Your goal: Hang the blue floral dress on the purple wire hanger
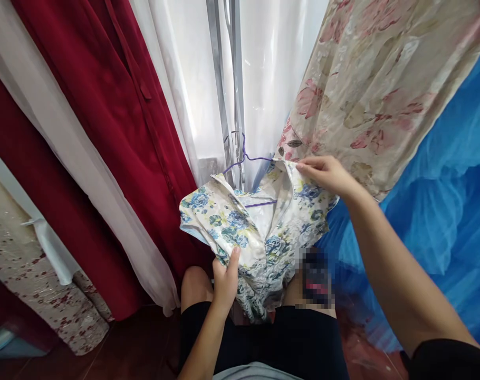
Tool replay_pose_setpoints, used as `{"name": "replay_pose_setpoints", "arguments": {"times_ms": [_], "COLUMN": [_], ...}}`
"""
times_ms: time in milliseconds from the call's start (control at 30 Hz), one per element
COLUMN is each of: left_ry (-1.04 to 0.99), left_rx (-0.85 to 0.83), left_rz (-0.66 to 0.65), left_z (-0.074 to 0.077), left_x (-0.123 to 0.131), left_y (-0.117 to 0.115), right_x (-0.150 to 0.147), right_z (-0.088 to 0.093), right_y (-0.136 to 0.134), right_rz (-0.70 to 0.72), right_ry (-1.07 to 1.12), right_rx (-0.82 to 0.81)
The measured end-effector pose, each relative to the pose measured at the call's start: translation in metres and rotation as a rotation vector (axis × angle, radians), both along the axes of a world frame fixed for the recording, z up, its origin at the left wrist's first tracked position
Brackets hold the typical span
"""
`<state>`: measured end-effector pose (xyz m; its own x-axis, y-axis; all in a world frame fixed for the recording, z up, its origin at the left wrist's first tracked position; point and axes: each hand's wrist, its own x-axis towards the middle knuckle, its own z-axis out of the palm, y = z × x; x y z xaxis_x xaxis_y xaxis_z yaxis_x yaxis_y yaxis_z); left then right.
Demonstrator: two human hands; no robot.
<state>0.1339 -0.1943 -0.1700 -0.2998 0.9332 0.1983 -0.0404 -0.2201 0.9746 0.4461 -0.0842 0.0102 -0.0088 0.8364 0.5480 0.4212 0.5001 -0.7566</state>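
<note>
A white V-neck floral top with blue roses hangs in front of my knees on a thin purple hanger. Its lower part bunches toward my lap, so whether it continues as a dress cannot be told. My right hand pinches the fabric at the shoulder on the right, beside the hanger's end. Lower down, my left hand grips the garment's left side, with the thumb on the front and the fingers mostly hidden behind the cloth. The hanger's hook is up by grey straps.
Red curtain-like fabric and white cloth hang at the left and behind. To the right are a beige flowered cloth and blue tulle. A plastic-covered flowered fabric stands far left. A dark tiled floor shows below.
</note>
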Motion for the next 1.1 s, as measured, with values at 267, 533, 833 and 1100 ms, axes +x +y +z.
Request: {"name": "replay_pose_setpoints", "arguments": {"times_ms": [267,533,833,1100], "left_ry": [-0.025,0.026,0.454,0.731], "left_rx": [-0.004,0.021,0.298,0.341], "left_rz": [0.029,0.183,-0.069,-0.246], "left_z": [-0.035,-0.029,-0.042,-0.034], "left_x": [-0.008,-0.022,0.015,0.016], "left_y": [0.000,-0.002,0.016,0.044], "right_x": [-0.101,-0.159,-0.151,-0.138], "right_z": [-0.147,-0.175,-0.170,-0.084], "right_y": [-0.064,-0.068,-0.090,-0.026], "right_rz": [-0.160,0.304,0.353,0.283], "right_ry": [0.075,0.159,0.402,0.588], "right_rx": [0.055,-0.269,-0.534,-0.434]}}
